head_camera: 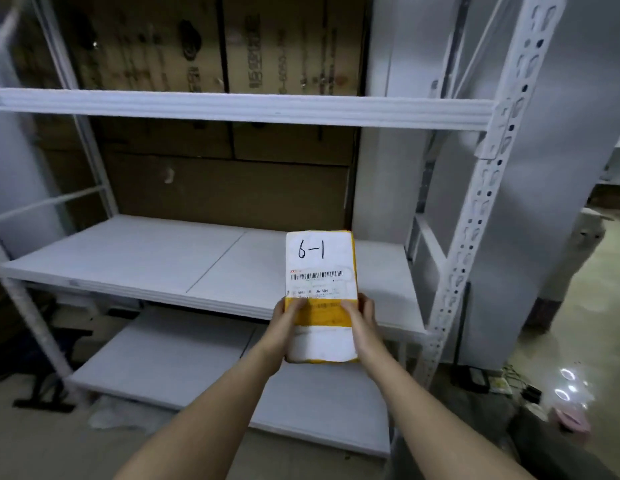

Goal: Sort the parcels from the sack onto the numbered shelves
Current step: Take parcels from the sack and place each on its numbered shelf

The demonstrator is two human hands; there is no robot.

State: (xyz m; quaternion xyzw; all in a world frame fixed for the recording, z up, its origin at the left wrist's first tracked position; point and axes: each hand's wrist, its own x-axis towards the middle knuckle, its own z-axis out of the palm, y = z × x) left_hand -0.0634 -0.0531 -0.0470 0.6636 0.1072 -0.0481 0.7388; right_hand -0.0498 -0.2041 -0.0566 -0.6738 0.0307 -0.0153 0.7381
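Note:
A yellow parcel (320, 268) with a white label marked "6-1" and a barcode lies lengthwise over the front edge of the middle shelf (156, 258) of a white metal rack. My left hand (288, 322) grips its left side, thumb on top. My right hand (362, 322) grips its right side the same way. The parcel's far end is over the shelf board, while its near end hangs out past the edge. The sack is not in view.
The rack has an upper shelf (232, 109) and a low bottom shelf (184, 362), both bare. Its perforated right post (475, 216) stands close to the parcel. Brown cardboard boxes (225, 188) stand behind the rack. Cables and small items (530, 389) lie on the floor at right.

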